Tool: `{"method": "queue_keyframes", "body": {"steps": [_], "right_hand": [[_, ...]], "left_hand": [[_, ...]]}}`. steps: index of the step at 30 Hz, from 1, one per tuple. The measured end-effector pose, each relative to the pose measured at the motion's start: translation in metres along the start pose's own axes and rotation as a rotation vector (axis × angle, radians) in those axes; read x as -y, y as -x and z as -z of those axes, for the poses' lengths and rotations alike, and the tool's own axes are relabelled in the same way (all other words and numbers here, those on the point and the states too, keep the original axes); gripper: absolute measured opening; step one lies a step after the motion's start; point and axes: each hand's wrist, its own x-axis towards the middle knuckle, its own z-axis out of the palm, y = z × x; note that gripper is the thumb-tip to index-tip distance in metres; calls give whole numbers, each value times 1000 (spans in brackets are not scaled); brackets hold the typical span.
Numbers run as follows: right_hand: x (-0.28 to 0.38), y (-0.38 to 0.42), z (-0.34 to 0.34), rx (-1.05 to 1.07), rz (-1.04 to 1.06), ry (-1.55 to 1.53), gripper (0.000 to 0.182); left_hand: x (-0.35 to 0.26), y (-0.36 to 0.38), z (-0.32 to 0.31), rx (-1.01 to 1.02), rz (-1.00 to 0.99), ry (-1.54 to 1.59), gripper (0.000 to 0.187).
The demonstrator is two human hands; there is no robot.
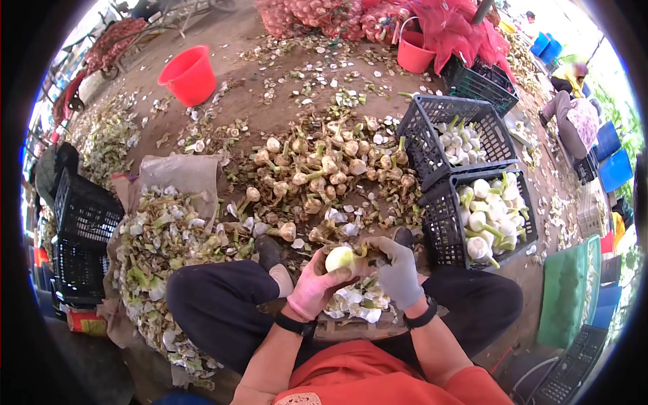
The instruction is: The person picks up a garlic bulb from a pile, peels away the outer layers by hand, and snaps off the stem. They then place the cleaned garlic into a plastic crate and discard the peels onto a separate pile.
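My left hand (316,287), in a pink glove, is closed around a pale, peeled-looking garlic bulb (339,259). My right hand (399,275) wears a grey glove, and its fingers are curled together at the bulb's right side, by a brownish stem or strip of skin. What sits inside those right fingers is hidden. Below both hands, white peelings (361,302) lie heaped on a low wooden stand (351,329) between my legs. A pile of unpeeled garlic bulbs (331,165) with stems spreads over the ground just beyond my feet.
Two black crates (442,236) of cleaned garlic stand to the right. At left, a large heap of peelings (158,263) lies on sacking (179,172), near stacked black crates (81,236). Red buckets (189,75) and red net sacks (317,20) are farther off. Another person (570,115) sits at far right.
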Motion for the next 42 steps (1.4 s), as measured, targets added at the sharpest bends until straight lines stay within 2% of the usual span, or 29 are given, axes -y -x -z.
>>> {"method": "queue_keyframes", "body": {"steps": [2, 5, 7, 9, 10, 11, 13, 14, 15, 17, 18, 21, 22, 23, 25, 26, 27, 29, 31, 32, 33, 34, 35, 37, 38, 39, 40, 41, 42], "right_hand": [[-8, -10, 1, -73, 54, 188, 39], [-37, -24, -11, -146, 132, 177, 38], [-43, -31, -8, -138, 150, 231, 38], [-42, -43, -6, -118, -8, 273, 40], [-42, -48, -1, -25, -115, 307, 42], [-44, -49, 2, -21, -113, 308, 42], [-50, -46, 6, 18, 158, 291, 49], [-36, -43, 13, 110, 41, -7, 44], [-25, -40, 19, 119, 45, -6, 44], [-13, -28, 28, 317, -286, -457, 34], [-11, -23, 27, 329, -155, -315, 29], [-15, -15, 22, 260, -256, -351, 25], [-13, -14, 16, 187, -179, -215, 16], [-12, -12, 8, 196, -176, -217, 16], [-12, -6, -4, 25, -69, -118, 10], [-15, -7, -8, -37, 68, 14, 7], [-15, -10, -9, -28, 68, 14, 7], [-13, -22, -7, -48, 200, 217, 6], [-40, -36, -5, -74, 238, 306, 8], [-55, -43, -3, 37, 218, 375, 12], [-73, -46, 0, 151, 190, 443, 15], [-95, -46, 4, 309, 143, 622, 27], [-107, -42, 11, 312, 146, 623, 27], [-122, -40, 19, 333, 234, 744, 39], [-108, -38, 22, 334, 209, 871, 52], [-82, -34, 21, 345, 207, 872, 52], [-53, -31, 18, 292, -74, 214, 51], [-35, -30, 16, 212, -346, -449, 51], [-29, -28, 12, 220, -349, -453, 51]], "left_hand": [[4, 0, -4, 152, -22, -72, 67], [10, -4, 0, 159, -7, -151, 78], [16, -3, 2, 181, 14, -108, 77], [21, 2, 4, 227, 74, -259, 77], [25, 2, 4, 153, 24, -308, 78], [20, 0, 3, 151, 21, -306, 78], [9, 0, 0, 136, 13, -209, 77], [13, -5, 6, 153, -84, -197, 74], [10, -6, 7, 147, -93, -194, 74], [4, -10, 7, 136, -89, -308, 72], [4, -10, 6, 136, -87, -304, 72], [6, -12, 5, 145, -146, -293, 68], [8, -12, 7, 121, -68, -83, 65], [9, -11, 7, 97, 8, 128, 63], [11, -11, 4, 131, -24, 173, 58], [8, -9, 0, 145, 17, 206, 57], [7, -7, -1, 158, 59, 239, 57], [12, -6, 6, 147, 97, 184, 59], [13, -3, 5, 236, 225, 224, 60], [12, -4, 7, 227, 249, 273, 68], [11, -4, 8, 226, 249, 277, 68], [9, -3, 8, 264, 209, 298, 71], [6, -4, 8, 304, 166, 316, 75], [1, -5, 6, 243, 47, 186, 91], [3, -9, 7, 179, -21, 163, 92], [5, -16, 7, 119, -82, 139, 92], [8, -22, 6, 115, -84, 146, 92], [10, -29, 4, -1, -109, -80, 92], [8, -33, 0, -122, -134, -310, 92]]}}
